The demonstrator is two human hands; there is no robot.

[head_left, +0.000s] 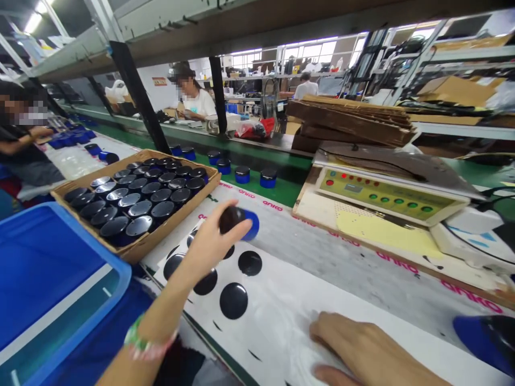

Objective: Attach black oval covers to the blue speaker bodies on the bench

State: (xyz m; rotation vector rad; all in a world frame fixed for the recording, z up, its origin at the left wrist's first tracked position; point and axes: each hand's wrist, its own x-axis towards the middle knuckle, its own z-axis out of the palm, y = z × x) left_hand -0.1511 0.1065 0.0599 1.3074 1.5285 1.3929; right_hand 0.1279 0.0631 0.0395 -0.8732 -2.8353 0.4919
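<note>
My left hand point(209, 236), with beaded bracelets at the wrist, is wrapped round a blue jar point(251, 225) with a black end, tilted just above the bench. Below it lies a white sheet point(289, 300) bearing several glossy black round stickers point(234, 301). My right hand point(358, 338) rests low over the sheet, thumb and fingers apart, with nothing visible between them; it is slightly blurred. At the right edge is another blue jar point(475, 335), cut off by the frame.
A cardboard tray point(161, 238) full of black-topped jars stands at left, beside a blue bin point(120, 268). More blue jars point(267, 178) line the green conveyor point(287, 195). A control box point(394, 193) sits at right, with stacked cardboard point(350, 120) behind. Co-workers sit across and at far left.
</note>
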